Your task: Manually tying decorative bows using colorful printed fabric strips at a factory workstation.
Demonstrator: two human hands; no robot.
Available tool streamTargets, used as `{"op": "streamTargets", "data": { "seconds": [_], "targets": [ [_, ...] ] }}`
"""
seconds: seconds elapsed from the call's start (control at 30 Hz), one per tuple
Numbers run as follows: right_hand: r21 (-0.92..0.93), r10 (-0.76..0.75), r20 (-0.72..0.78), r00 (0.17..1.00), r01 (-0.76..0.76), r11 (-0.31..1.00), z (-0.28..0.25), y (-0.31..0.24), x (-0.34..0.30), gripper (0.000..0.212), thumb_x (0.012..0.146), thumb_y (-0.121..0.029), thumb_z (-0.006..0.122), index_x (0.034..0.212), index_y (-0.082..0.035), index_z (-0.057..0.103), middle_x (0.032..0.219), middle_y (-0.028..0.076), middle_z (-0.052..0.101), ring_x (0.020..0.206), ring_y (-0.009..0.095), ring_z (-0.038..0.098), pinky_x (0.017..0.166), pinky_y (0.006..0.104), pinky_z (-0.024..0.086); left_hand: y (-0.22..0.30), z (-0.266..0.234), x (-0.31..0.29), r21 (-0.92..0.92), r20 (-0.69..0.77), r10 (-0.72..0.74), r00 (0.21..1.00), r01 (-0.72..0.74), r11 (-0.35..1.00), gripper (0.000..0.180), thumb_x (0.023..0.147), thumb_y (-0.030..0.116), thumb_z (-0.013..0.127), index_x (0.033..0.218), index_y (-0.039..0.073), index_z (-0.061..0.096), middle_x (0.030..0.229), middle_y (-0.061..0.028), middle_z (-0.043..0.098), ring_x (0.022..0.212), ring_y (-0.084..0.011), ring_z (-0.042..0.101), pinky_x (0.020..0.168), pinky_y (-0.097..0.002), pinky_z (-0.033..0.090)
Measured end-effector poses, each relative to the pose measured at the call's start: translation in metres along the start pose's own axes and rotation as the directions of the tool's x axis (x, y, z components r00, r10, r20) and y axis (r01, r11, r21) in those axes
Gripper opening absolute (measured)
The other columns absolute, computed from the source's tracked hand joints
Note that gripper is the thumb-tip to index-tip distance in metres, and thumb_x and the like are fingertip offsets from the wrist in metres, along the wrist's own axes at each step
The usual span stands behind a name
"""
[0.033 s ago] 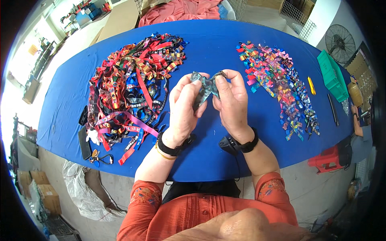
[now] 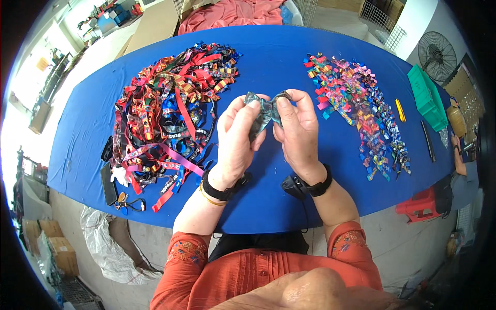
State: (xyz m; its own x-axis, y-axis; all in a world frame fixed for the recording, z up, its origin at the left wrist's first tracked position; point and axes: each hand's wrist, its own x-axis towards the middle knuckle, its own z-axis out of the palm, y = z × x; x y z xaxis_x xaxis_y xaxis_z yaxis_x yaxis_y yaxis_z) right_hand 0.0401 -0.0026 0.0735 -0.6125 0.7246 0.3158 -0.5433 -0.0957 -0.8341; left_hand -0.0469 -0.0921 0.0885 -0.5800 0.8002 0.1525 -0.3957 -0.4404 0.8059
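Between my hands, over the middle of the blue table, is a dark grey-teal patterned ribbon (image 2: 265, 108), bunched into a bow-like shape. My left hand (image 2: 238, 126) pinches its left side between thumb and fingers, and a flap hangs below that grip. The right side is pinched by my right hand (image 2: 298, 124), with the thumb on top. Fingers hide parts of the ribbon. To the left lies a large tangled heap of printed straps (image 2: 150, 121), mostly red, black and blue. Many small folded ribbon pieces (image 2: 356, 103) in mixed colours are spread to the right.
The blue-covered table (image 2: 274, 57) also bears a yellow cutter (image 2: 400, 110), a black rod (image 2: 428, 140), a green crate (image 2: 428, 98) and a black case (image 2: 109, 184). A red stool-like object (image 2: 423, 203) stands at the right. Another person's arm (image 2: 459, 161) shows at the right edge.
My hands and the ribbon stay in the same place. At the right edge, the other person's arm has shifted slightly.
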Motion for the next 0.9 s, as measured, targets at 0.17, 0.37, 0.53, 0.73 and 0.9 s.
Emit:
{"op": "streamTargets", "data": {
  "seconds": [0.17, 0.37, 0.53, 0.73, 0.9],
  "targets": [
    [-0.028, 0.097, 0.024, 0.995, -0.096, 0.995, -0.006, -0.007, 0.004, 0.014, 0.102, -0.019, 0.056, 0.108, -0.007, 0.051, 0.076, -0.004, 0.055, 0.055, -0.001, 0.041, 0.044, 0.0183, 0.030, -0.008, -0.001, 0.004, 0.014, -0.050, 0.100, 0.994, -0.099, 0.995, 0.011, 0.099, 0.013, 0.060, 0.104, 0.004, 0.055, 0.076, 0.0013, 0.059, 0.046, -0.0015, 0.041, 0.040, -0.0179, 0.029],
    [-0.054, 0.201, 0.162, 0.966, -0.195, 0.979, -0.010, -0.012, 0.007, 0.016, 0.100, -0.015, 0.059, 0.108, -0.005, 0.051, 0.076, -0.002, 0.058, 0.054, 0.000, 0.042, 0.044, 0.0180, 0.031, -0.011, -0.005, 0.009, -0.026, -0.118, 0.187, 0.975, -0.191, 0.981, 0.010, 0.099, 0.011, 0.061, 0.099, 0.007, 0.052, 0.077, 0.0012, 0.059, 0.047, -0.0005, 0.041, 0.040, -0.0172, 0.029],
    [-0.205, 0.219, 0.235, 0.947, -0.171, 0.964, -0.017, -0.011, 0.014, 0.015, 0.098, -0.013, 0.062, 0.105, -0.003, 0.054, 0.078, -0.001, 0.059, 0.057, 0.001, 0.046, 0.048, 0.0177, 0.036, -0.011, -0.009, 0.010, -0.031, -0.132, 0.221, 0.966, -0.227, 0.973, 0.011, 0.099, 0.011, 0.061, 0.100, 0.007, 0.052, 0.078, 0.0008, 0.059, 0.048, -0.0005, 0.041, 0.040, -0.0170, 0.029],
    [-0.252, 0.184, 0.285, 0.941, -0.112, 0.961, -0.019, -0.015, 0.017, 0.014, 0.096, -0.014, 0.067, 0.102, -0.003, 0.061, 0.087, -0.002, 0.063, 0.074, 0.001, 0.054, 0.062, 0.0180, 0.043, -0.013, -0.010, 0.012, 0.013, -0.082, 0.194, 0.978, -0.193, 0.981, 0.013, 0.098, 0.012, 0.064, 0.100, 0.007, 0.052, 0.081, -0.0019, 0.063, 0.049, -0.0009, 0.044, 0.041, -0.0167, 0.030],
    [-0.234, 0.189, 0.244, 0.951, -0.132, 0.963, -0.021, -0.011, 0.019, 0.015, 0.097, -0.014, 0.065, 0.106, -0.003, 0.061, 0.092, -0.001, 0.064, 0.081, 0.003, 0.056, 0.071, 0.0197, 0.046, -0.013, -0.014, 0.014, 0.117, 0.006, 0.137, 0.990, -0.137, 0.984, 0.014, 0.100, 0.018, 0.061, 0.099, 0.006, 0.054, 0.084, -0.0047, 0.066, 0.049, -0.0026, 0.047, 0.042, -0.0170, 0.032]
  ]
}}
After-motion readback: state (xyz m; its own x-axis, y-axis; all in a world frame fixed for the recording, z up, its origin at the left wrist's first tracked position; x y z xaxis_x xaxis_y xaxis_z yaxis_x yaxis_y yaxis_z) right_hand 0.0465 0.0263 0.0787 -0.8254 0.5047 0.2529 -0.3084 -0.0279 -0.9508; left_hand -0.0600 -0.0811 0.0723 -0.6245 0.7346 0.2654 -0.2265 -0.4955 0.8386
